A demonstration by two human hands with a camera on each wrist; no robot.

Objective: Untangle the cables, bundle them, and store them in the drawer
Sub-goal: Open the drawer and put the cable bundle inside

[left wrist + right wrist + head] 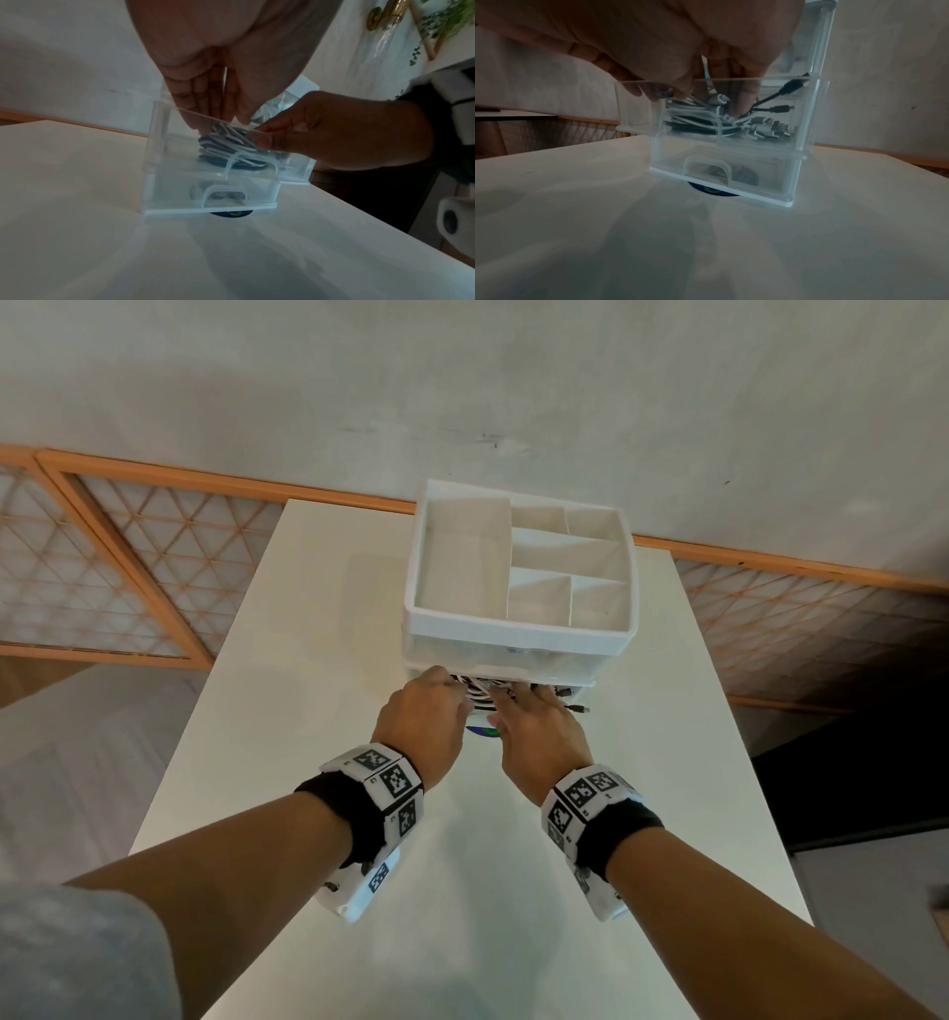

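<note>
A coiled bundle of black and white cables [480, 693] [226, 146] [698, 121] lies in the pulled-out upper clear drawer [580, 683] [185, 162] [777, 142] of a white organizer [513, 634]. My left hand [436, 706] [226, 119] reaches down into the drawer, its fingers and thumb pinching the top of the bundle. My right hand [529, 706] [741, 109] is beside it, with a fingertip pressing on the cables. Several loose plug ends [772, 130] lie at the drawer's right side. One black plug [577, 708] [793, 85] sticks over the rim.
The organizer has an open divided tray on top and a shut lower drawer [226, 194] [706, 170]. It stands at the far side of a white table [359, 814]. A dark round disc [485, 731] [231, 214] [713, 191] peeks out from under its front.
</note>
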